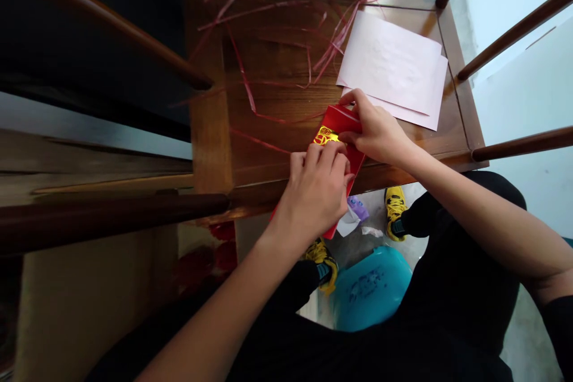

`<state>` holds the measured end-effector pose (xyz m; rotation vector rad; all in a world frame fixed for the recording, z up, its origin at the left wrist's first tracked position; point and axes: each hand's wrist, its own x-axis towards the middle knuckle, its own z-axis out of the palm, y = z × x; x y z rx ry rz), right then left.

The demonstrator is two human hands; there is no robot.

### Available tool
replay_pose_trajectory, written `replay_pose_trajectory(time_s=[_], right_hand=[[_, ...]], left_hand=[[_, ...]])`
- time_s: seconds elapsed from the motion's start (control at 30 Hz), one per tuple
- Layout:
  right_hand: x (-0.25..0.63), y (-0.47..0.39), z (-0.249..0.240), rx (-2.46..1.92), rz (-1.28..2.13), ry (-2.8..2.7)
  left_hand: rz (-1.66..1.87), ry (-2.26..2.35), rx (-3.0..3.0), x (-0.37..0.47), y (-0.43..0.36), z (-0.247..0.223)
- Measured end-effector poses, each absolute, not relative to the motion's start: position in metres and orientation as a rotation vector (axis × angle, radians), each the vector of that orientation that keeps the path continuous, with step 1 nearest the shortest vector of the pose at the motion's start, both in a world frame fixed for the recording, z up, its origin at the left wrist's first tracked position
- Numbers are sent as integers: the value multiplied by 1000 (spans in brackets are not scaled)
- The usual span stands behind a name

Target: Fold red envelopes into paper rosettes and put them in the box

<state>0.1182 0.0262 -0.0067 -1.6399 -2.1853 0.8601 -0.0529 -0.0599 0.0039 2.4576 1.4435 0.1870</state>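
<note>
A red packet (356,158) with gold printing lies slanted over the front edge of a wooden chair seat (277,92). My left hand (316,185) lies across the packet's lower part, its fingers bent over the surface and partly hiding it. At the packet's upper end, my right hand (373,131) pinches the right side between thumb and fingers. Just beyond my right hand, white sheets (394,65) overlap on the seat. Thin pink plastic strands (248,92) are strewn over the seat to the left and behind the packet.
Wooden chair rails (521,146) stand at the right and left sides. Below the seat edge are a turquoise stool (373,289), a purple and white wrapper (358,209) and yellow shoes (394,209). Red items (224,248) show at the lower left.
</note>
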Motion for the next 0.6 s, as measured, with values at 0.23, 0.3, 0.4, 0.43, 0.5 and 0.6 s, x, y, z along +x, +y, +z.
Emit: replay_pose_trajectory(time_s=[0.23, 0.3, 0.4, 0.43, 0.5, 0.6], right_hand=[[120, -5, 12, -1387, 394, -2416], [126, -23, 18, -1097, 453, -2660], [136, -49, 6, -859, 487, -2857], [139, -56, -3, -838, 441, -2869], [142, -66, -23, -902, 306, -2808], [145, -71, -44, -964, 211, -2672]], left_hand=[[418, 1562, 2232, -98, -53, 0], [445, 1550, 2169, -104, -55, 0], [443, 1475, 2132, -111, -59, 1], [437, 1412, 2130, -114, -60, 0], [433, 1268, 2139, -121, -62, -1], [442, 1131, 2155, -129, -63, -1]])
